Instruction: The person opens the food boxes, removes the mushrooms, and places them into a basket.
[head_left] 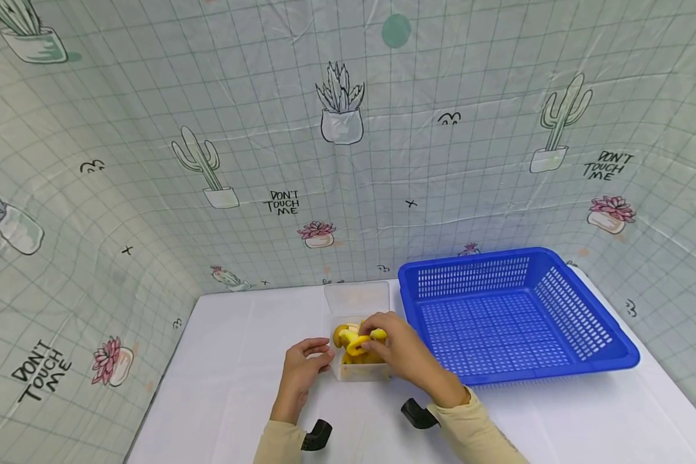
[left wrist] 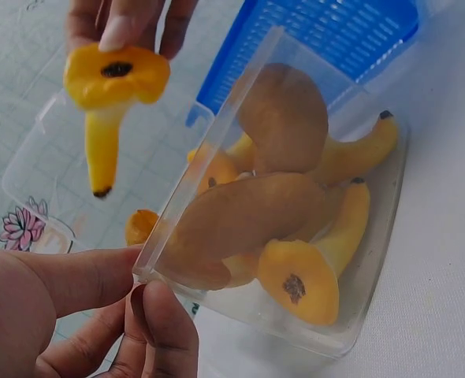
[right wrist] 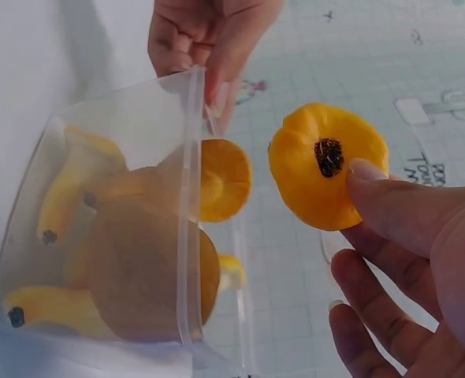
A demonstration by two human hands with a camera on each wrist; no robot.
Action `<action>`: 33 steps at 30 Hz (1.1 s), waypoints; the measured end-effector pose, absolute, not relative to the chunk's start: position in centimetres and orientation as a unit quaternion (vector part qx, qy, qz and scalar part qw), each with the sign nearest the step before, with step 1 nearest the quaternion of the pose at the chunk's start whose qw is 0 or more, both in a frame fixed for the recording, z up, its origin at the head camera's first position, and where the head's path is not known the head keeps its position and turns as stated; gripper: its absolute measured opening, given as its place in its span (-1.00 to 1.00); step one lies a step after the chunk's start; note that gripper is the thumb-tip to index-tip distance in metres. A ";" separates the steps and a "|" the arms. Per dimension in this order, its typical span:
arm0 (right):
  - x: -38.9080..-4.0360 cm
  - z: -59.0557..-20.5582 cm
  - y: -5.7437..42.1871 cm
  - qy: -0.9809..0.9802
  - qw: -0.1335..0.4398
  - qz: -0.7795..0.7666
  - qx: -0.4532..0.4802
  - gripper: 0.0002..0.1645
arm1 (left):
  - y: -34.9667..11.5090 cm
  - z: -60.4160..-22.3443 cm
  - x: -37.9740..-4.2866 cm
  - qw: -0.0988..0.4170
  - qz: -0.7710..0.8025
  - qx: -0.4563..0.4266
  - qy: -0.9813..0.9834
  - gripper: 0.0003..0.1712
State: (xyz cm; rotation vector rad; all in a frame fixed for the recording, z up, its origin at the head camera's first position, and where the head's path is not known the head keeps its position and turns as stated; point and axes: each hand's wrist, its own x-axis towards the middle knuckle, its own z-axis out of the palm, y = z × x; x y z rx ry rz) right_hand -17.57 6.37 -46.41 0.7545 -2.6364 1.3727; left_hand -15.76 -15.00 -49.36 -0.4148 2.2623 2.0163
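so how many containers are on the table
2: the clear plastic box, gripped at its edge by the left hand, and the blue basket to the right of that box. No others show.

The mushroom (right wrist: 325,167) is yellow, basket (head_left: 487,328) blue, backdrop (head_left: 377,174) grid-patterned.

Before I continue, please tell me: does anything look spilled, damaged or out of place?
I see no spill or clear damage. The clear box only looks rather full: a yellow-brown mushroom cap sticks up above its rim.
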 end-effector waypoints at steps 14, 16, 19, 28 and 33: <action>-16.3 -45.0 9.7 -0.868 0.109 0.432 0.220 -0.76 | -15.1 -49.4 -16.0 0.050 0.656 -0.138 0.740 -0.61; -16.2 -44.9 10.3 -0.872 0.119 0.422 0.219 -0.75 | -15.1 -49.4 -16.0 0.051 0.655 -0.138 0.741 -0.60; -16.1 -44.9 11.0 -0.877 0.137 0.406 0.219 -0.74 | -15.2 -49.4 -16.0 0.051 0.654 -0.139 0.742 -0.60; -16.2 -45.2 13.3 -0.872 0.219 0.352 0.260 -0.62 | -15.3 -49.3 -15.5 0.054 0.647 -0.146 0.747 -0.60; -16.3 -45.4 14.6 -0.875 0.244 0.325 0.262 -0.61 | -15.3 -49.2 -15.2 0.047 0.643 -0.142 0.751 -0.57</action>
